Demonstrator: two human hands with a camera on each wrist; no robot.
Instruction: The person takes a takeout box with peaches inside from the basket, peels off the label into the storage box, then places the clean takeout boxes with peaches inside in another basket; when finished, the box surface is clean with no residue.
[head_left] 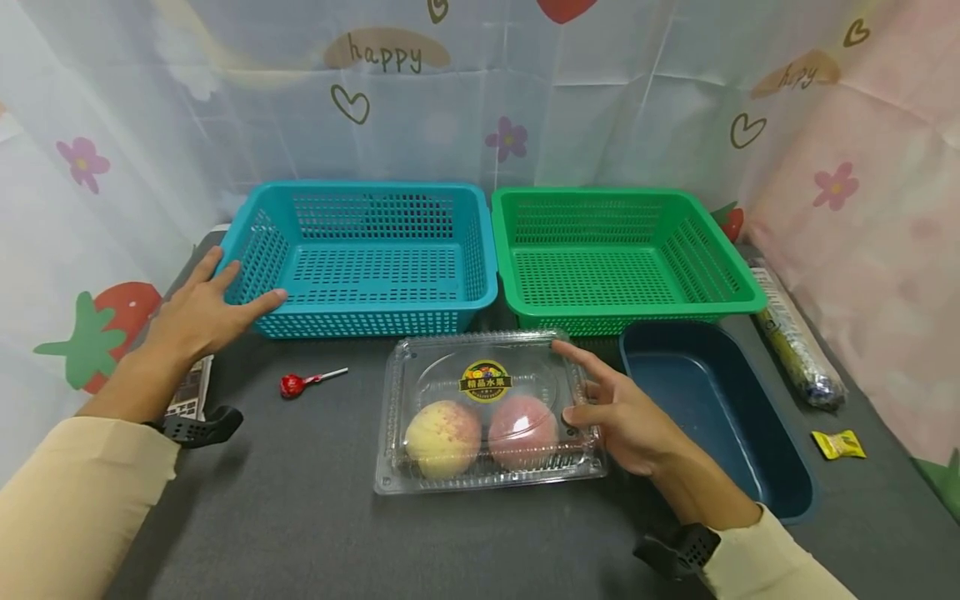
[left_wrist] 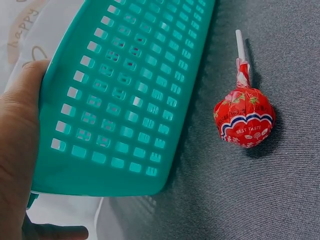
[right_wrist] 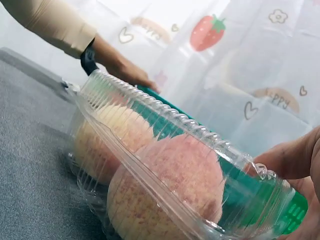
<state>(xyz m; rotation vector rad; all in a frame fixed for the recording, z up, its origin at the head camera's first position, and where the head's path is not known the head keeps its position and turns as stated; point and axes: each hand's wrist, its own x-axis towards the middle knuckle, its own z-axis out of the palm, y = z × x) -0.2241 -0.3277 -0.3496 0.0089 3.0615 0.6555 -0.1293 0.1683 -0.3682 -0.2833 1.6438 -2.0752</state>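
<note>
My left hand (head_left: 198, 317) rests at the near left corner of the blue basket (head_left: 378, 321), its fingers spread along the rim and its thumb over the front edge. A red lollipop (left_wrist: 245, 117) lies on the table close by. With my right hand (head_left: 618, 408) I hold the right side of a clear plastic fruit box (head_left: 442, 358), thumb and index finger on its lid. The box is closed and contains a yellowish peach (head_left: 442, 439) and a pink peach (head_left: 522, 432). The other right fingers are partly hidden at the box's side.
Right of the blue basket stands a green basket (head_left: 630, 321). A dark blue tub (head_left: 712, 367) is beside my right hand. At the far right lie a long wrapped packet (head_left: 798, 342) and a small yellow packet (head_left: 838, 444). A printed item (head_left: 192, 392) is partly hidden behind my left wrist.
</note>
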